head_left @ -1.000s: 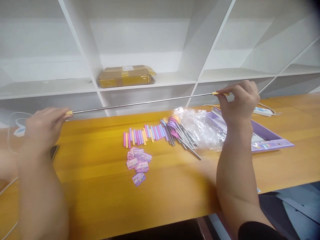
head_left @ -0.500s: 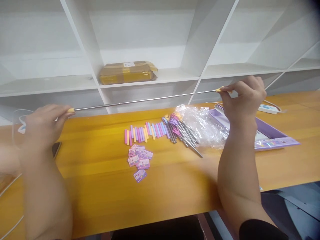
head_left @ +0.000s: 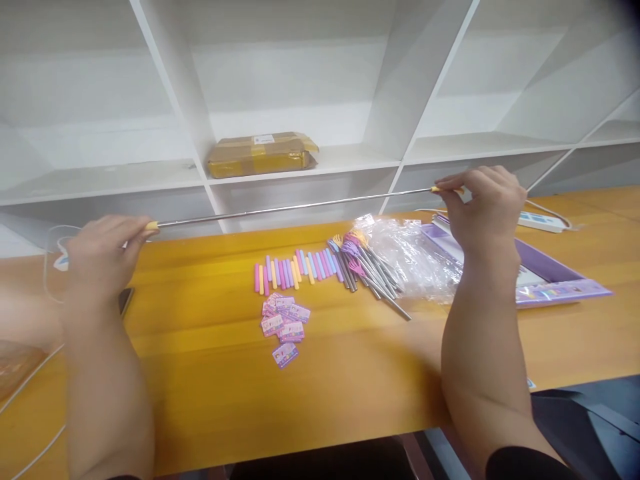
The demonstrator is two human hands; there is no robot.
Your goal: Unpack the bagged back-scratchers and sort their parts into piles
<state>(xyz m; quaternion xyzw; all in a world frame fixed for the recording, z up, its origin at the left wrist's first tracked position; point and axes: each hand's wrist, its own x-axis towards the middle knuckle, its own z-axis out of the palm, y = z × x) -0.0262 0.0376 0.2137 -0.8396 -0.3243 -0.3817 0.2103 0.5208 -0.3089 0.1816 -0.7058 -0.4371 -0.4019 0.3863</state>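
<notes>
A telescopic back scratcher (head_left: 295, 207) with yellow ends is stretched out long between my two hands, above the table's far side. My left hand (head_left: 103, 257) is closed around the yellow grip at its left end. My right hand (head_left: 487, 207) pinches the yellow end on the right, mostly hidden by the fingers. Below the rod lies a row of pink, yellow, purple and blue handle sleeves (head_left: 287, 272). Beside them is a heap of metal rods with coloured claw heads (head_left: 373, 267). Small printed cards (head_left: 284, 327) are piled nearer to me.
Clear plastic bags (head_left: 410, 257) and a purple tray-like box (head_left: 545, 263) lie on the right of the wooden table (head_left: 210, 387). A taped cardboard parcel (head_left: 263, 155) sits on the white shelf behind. A power strip (head_left: 544, 221) and a phone (head_left: 126, 301) are near the sides.
Both hands keep their hold, and the back scratcher's length looks about the same. The whole view has shifted slightly, with the things on the table sliding a little to the right.
</notes>
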